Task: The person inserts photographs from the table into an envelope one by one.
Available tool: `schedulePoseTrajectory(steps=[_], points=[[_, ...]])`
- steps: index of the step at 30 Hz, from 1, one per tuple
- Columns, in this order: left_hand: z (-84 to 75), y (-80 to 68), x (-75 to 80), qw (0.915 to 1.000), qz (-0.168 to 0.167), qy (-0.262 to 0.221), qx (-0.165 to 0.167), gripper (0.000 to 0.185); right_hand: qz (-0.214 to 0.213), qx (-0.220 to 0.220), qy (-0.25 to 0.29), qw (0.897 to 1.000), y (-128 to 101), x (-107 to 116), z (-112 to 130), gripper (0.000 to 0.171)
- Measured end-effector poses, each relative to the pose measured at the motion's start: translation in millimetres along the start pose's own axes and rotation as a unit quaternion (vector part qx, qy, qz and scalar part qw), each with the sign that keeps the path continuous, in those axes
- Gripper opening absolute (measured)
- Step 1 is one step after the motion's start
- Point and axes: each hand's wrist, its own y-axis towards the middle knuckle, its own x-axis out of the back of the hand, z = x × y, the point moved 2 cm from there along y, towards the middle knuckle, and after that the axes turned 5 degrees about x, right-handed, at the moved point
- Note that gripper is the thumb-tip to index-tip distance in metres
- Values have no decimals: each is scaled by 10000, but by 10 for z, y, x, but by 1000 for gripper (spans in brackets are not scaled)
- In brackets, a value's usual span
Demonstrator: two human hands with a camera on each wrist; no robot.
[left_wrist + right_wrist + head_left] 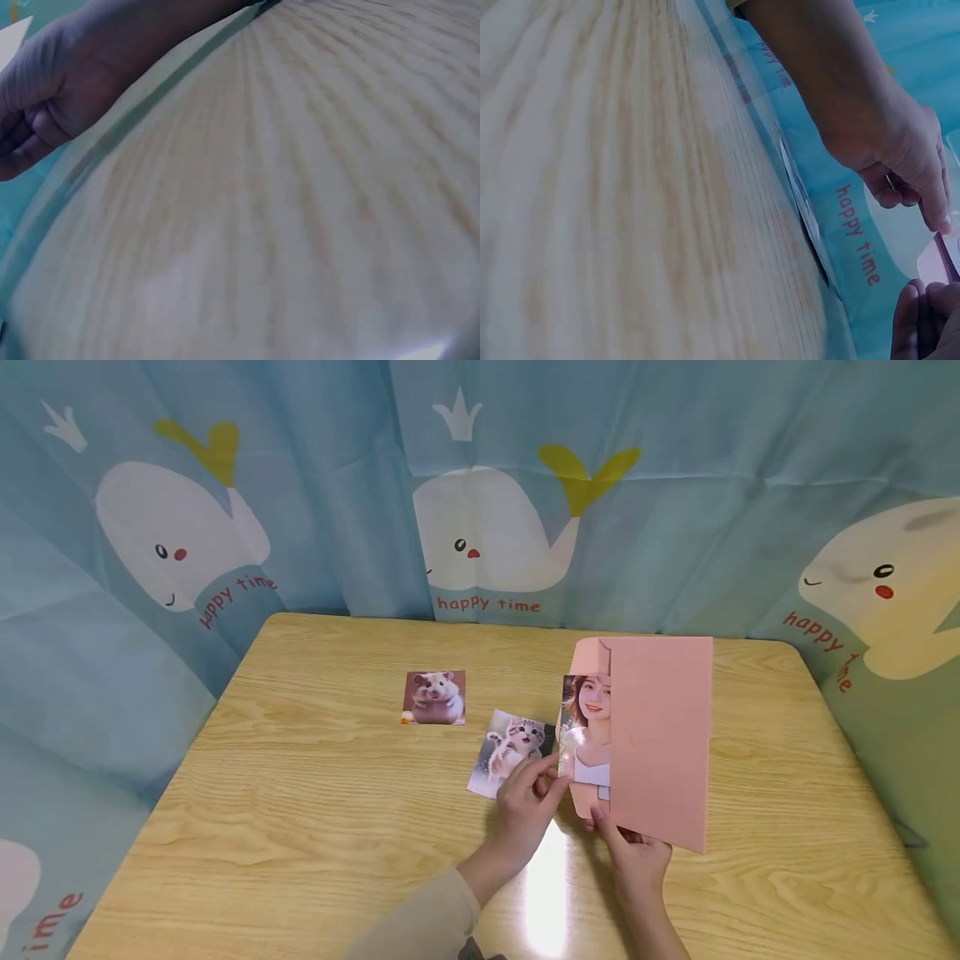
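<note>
On the wooden table [315, 827] the person holds a pink envelope [660, 735] upright near the right side, its open edge facing left. The right hand [633, 856] grips the envelope at its lower edge, fingers curled up around the bottom corner with the thumb lying on the near face. A portrait photo [587, 727] sticks partway out of the envelope's left opening, about half of it showing. The left hand [525, 806] pinches the lower left edge of this photo between the thumb and the bent fingertips; the other fingers are loosely curled beneath. In the right wrist view the left hand [900, 150] shows with its fingers [934, 206] drawn together and pointing down at a pale pink edge, while the tips of the right hand [930, 319] are closed at the bottom corner. Just left of the hands a kitten photo [510, 750] lies flat on the table, partly covered by the left hand's fingers. Farther left and back, well apart from the hands, a hamster photo [434, 697] lies flat. A blue curtain [300, 485] printed with whales hangs behind the table.
</note>
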Motion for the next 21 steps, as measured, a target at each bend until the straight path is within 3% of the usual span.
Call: schedulePoseTrajectory(steps=[6, 10, 15, 21], points=[[-23, -13, 30, 9932, -117, 602, -986, 29, 10, -5, -50, 10000, -7, -11, -3, 15], [-45, 10, 15, 9908, -83, 702, -1158, 30, 273, 49, -58, 9996, -4, 8, -16, 17], [-71, 9, -16, 9932, 113, 613, -984, 33, 617, 80, -216, 9978, 0, 33, -33, 23], [-103, -15, -44, 9974, 548, 432, -180, 33, 888, 245, -528, 9943, -3, 20, -30, 21]])
